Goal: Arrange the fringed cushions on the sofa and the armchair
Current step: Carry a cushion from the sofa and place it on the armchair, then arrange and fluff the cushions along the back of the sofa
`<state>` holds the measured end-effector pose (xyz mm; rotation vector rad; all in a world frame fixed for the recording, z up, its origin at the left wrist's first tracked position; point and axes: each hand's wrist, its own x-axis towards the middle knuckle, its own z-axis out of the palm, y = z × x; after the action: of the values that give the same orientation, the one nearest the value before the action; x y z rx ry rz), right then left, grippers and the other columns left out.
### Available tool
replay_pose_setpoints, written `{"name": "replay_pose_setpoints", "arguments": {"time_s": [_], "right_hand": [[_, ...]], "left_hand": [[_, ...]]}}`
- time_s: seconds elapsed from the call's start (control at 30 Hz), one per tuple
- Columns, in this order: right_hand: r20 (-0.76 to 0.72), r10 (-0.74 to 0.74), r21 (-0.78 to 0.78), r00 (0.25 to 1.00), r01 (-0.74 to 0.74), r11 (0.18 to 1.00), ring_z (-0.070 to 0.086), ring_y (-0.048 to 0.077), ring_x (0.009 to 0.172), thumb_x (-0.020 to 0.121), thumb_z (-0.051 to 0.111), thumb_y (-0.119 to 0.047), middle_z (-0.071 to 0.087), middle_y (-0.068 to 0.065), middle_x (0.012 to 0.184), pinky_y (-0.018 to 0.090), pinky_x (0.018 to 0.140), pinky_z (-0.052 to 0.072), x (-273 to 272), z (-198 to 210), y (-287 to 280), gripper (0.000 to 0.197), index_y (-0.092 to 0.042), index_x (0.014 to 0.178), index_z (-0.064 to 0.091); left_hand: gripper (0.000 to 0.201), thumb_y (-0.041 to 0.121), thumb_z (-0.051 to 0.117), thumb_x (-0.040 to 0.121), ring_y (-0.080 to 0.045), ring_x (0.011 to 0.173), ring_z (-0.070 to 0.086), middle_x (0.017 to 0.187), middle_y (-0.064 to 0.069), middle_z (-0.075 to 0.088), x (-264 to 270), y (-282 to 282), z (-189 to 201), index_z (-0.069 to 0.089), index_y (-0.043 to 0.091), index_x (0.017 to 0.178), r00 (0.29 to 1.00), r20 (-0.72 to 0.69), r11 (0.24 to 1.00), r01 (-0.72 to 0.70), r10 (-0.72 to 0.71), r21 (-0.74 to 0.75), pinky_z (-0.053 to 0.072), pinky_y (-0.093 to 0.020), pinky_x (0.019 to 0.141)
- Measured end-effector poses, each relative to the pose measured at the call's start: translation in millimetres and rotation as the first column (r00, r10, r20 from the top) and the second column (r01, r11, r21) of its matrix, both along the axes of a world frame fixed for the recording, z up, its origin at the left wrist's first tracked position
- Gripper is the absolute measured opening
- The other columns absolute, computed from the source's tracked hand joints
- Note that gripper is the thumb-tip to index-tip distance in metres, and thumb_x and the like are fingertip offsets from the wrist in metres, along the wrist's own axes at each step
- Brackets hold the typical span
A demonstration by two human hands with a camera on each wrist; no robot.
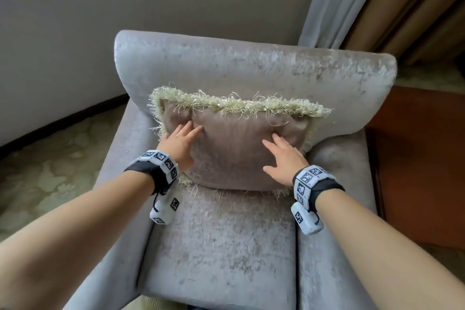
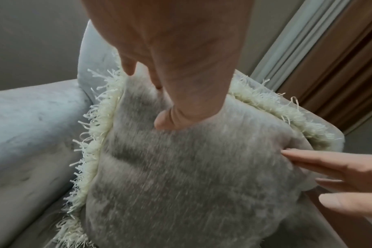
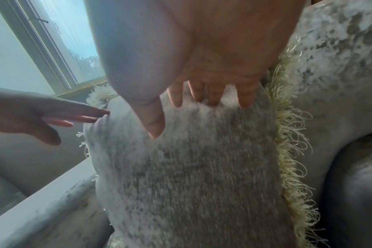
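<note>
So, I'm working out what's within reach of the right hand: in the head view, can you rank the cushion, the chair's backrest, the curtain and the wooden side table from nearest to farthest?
1. Cushion: under the right hand, fingers touching it.
2. Backrest: just behind the cushion.
3. Wooden side table: to the right, beyond the chair's arm.
4. Curtain: up in the far right corner.

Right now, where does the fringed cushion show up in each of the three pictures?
Head: fringed cushion mid-frame, propped against the armchair's back.
Left wrist: fills the centre and lower right.
Right wrist: fills the centre and bottom.
Shared landmark: its pale fringe.
</note>
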<state>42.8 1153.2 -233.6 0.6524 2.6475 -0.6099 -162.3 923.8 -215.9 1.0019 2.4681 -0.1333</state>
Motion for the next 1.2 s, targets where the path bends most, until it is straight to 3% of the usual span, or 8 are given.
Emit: {"name": "replay_pose_setpoints", "arguments": {"time_s": [0.1,0.23,0.37,0.6,0.8,0.97,1.07,1.2], "right_hand": [[-0.036,-0.084,-0.091,0.996,0.08,0.993,0.014,0.021,0.149,0.094,0.057,-0.037,0.014,0.001,0.164,0.039,0.12,0.018,16.8,18.5,0.3,0.071,-0.028,0.155,0.023],[-0.118,-0.179,-0.12,0.977,0.165,0.979,0.028,0.023,0.143,0.094,0.057,-0.037,0.033,0.002,0.156,0.044,0.116,0.027,52.4,61.5,7.9,0.062,-0.026,0.15,0.035],[-0.172,-0.25,-0.12,0.953,0.232,0.965,0.041,0.024,0.134,0.091,0.059,-0.037,0.048,0.002,0.144,0.041,0.111,0.035,88.0,116.0,7.9,0.057,-0.026,0.145,0.044],[-0.255,-0.345,0.018,0.903,0.361,0.932,0.046,0.025,0.129,0.092,0.059,-0.038,0.053,0.004,0.137,0.039,0.107,0.037,153.1,213.5,-10.7,0.05,-0.025,0.139,0.049],[-0.35,-0.482,0.27,0.803,0.579,0.769,0.052,0.026,0.121,0.091,0.05,-0.055,0.058,-0.001,0.13,0.043,0.098,0.042,240.1,287.2,-41.1,0.047,-0.032,0.132,0.051],[-0.401,-0.628,0.294,0.667,0.743,0.602,0.052,0.022,0.121,0.09,0.049,-0.059,0.057,-0.005,0.131,0.043,0.098,0.043,344.4,321.8,-80.7,0.048,-0.035,0.131,0.049],[-0.434,-0.711,0.248,0.553,0.832,0.496,0.054,0.019,0.119,0.089,0.052,-0.058,0.058,-0.006,0.129,0.042,0.097,0.046,416.9,332.4,-109.2,0.049,-0.035,0.131,0.05],[-0.459,-0.819,0.183,0.344,0.939,0.291,0.056,0.017,0.117,0.088,0.055,-0.057,0.06,-0.006,0.126,0.039,0.095,0.048,523.0,333.6,-161.0,0.05,-0.034,0.132,0.05]], "left_hand": [[0.089,0.011,0.057,0.079,-0.024,0.145,0.023,0.161,0.001,0.015,18.4,-1.3,24.7,0.013,0.038,0.152,1.0,-0.009,1.0,-0.002,0.002,0.026,0.03,-0.048,0.115],[0.07,0.022,0.056,0.084,-0.023,0.127,0.044,0.147,0.004,0.042,53.1,-8.1,65.8,0.031,0.04,0.146,0.994,-0.085,0.995,0.071,-0.065,0.072,0.04,-0.046,0.106],[0.055,0.028,0.052,0.089,-0.023,0.125,0.044,0.139,0.003,0.05,76.7,-2.2,116.1,0.04,0.04,0.142,0.984,-0.143,0.98,0.125,-0.102,0.158,0.042,-0.046,0.102],[0.044,0.042,0.043,0.095,-0.025,0.122,0.048,0.133,0.0,0.054,114.0,38.6,197.5,0.045,0.035,0.138,0.934,-0.22,0.893,0.339,-0.282,0.296,0.041,-0.047,0.101],[0.044,0.047,0.042,0.093,-0.027,0.12,0.048,0.13,0.001,0.055,178.4,98.0,260.3,0.047,0.036,0.135,0.786,-0.32,0.696,0.618,-0.529,0.366,0.041,-0.046,0.095],[0.044,0.047,0.046,0.091,-0.028,0.12,0.049,0.129,0.0,0.055,273.2,125.3,298.6,0.049,0.036,0.133,0.635,-0.333,0.497,0.763,-0.697,0.413,0.04,-0.045,0.096],[0.043,0.047,0.048,0.091,-0.023,0.116,0.051,0.125,0.002,0.056,339.0,137.0,311.6,0.05,0.035,0.132,0.536,-0.295,0.385,0.811,-0.791,0.441,0.044,-0.043,0.095],[0.044,0.048,0.048,0.092,-0.022,0.117,0.049,0.125,0.003,0.055,442.3,144.2,321.8,0.048,0.035,0.134,0.368,-0.303,0.222,0.878,-0.879,0.424,0.044,-0.041,0.096]]}}
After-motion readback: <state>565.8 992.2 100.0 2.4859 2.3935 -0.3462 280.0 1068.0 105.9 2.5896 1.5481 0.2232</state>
